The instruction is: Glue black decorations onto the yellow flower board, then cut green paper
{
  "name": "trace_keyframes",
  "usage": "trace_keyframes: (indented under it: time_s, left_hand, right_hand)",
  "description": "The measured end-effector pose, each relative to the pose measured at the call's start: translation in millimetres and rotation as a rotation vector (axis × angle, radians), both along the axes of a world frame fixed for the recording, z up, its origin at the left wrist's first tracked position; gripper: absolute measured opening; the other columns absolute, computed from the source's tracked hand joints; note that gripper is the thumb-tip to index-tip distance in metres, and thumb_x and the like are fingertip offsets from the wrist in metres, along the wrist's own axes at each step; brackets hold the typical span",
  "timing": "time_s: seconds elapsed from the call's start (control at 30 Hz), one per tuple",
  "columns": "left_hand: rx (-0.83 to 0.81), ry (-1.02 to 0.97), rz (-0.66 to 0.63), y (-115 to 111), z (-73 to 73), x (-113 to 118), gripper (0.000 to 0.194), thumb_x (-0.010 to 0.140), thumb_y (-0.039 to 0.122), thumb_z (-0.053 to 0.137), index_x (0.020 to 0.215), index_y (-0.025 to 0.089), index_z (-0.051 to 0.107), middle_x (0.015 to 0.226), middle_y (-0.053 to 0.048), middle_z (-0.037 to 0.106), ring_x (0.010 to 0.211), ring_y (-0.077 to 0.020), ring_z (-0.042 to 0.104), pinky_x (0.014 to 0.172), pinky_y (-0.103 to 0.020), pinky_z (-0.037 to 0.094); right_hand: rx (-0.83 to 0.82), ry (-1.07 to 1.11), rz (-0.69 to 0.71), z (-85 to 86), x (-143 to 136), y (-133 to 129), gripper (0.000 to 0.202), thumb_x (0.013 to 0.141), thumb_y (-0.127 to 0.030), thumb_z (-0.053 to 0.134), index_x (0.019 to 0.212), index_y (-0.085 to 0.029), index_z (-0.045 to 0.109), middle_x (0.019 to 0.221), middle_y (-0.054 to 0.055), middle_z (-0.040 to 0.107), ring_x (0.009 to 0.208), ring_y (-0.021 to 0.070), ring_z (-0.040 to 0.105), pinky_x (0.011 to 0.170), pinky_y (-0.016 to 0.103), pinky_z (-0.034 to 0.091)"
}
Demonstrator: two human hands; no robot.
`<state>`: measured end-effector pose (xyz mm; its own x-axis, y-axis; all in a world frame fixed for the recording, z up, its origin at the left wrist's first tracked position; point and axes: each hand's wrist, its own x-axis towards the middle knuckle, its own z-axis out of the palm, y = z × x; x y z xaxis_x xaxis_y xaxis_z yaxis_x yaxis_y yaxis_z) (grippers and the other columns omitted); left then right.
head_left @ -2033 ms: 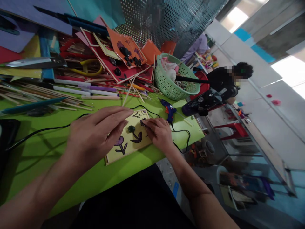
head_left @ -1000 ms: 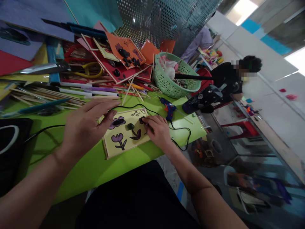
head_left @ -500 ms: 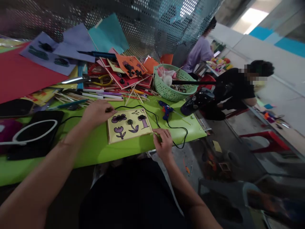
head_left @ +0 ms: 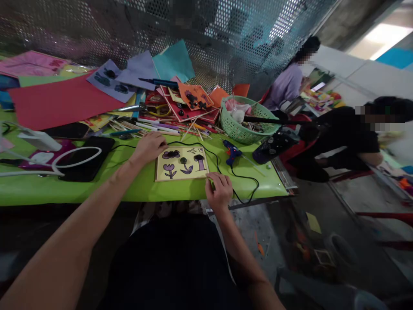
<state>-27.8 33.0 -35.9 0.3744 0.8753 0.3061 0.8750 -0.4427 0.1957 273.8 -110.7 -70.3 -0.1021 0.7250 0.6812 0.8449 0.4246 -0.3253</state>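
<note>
A yellow card [head_left: 176, 165] with purple flower drawings and dark round pieces lies flat on the green table [head_left: 135, 189]. My left hand [head_left: 150, 147] is at the card's upper left corner, fingers bent and drawn together; the fingertips are partly hidden. At the lower right corner, the curled fingers of my right hand [head_left: 218, 189] touch the card's edge. Just right of the card sits a blue glue gun [head_left: 231, 151], its black cord looping around behind the card and beside my right hand.
Behind the card are sticks, markers [head_left: 161, 127], scissors and coloured papers. A green basket [head_left: 235, 129] and dark bottle [head_left: 269, 148] stand back right. A black phone [head_left: 88, 161] and white cable [head_left: 77, 165] lie left. Two people [head_left: 342, 137] sit at the right.
The view has swung left, so the table's things appear further right and more of its left side shows. Both hands stay at the same corners of the card.
</note>
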Motion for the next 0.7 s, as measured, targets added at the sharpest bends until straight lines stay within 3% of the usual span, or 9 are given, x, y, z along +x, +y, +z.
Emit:
trace_keyframes:
  time_s: [0.2,0.47,0.7]
  left_hand:
    - [0.028,-0.032,0.031,-3,1.4,2,0.016,0.094,0.03,0.056,0.092,0.018,0.067,0.103,-0.013,0.066,0.107,-0.0309,0.059,0.097,-0.044,0.045]
    - [0.008,-0.062,0.006,-5,3.1,1,0.018,0.093,0.03,0.056,0.088,0.019,0.07,0.1,-0.011,0.069,0.103,-0.028,0.062,0.093,-0.04,0.047]
    - [0.03,-0.119,0.074,-1,2.3,-14,0.023,0.095,0.03,0.052,0.093,0.019,0.072,0.099,-0.01,0.072,0.1,-0.0268,0.064,0.091,-0.039,0.046]
  right_hand:
    - [-0.008,0.0,-0.003,-0.7,0,-1,0.02,0.096,-0.02,0.055,0.104,-0.02,0.073,0.104,0.008,0.077,0.099,0.0237,0.067,0.091,0.038,0.048]
    - [-0.011,0.017,0.054,-0.9,2,0,0.019,0.095,-0.018,0.057,0.106,-0.019,0.072,0.102,0.008,0.076,0.098,0.0227,0.068,0.091,0.039,0.048]
    - [0.0,0.018,0.103,-1.3,4,-2,0.02,0.094,-0.013,0.058,0.109,-0.02,0.07,0.101,0.007,0.076,0.096,0.023,0.068,0.089,0.039,0.049]
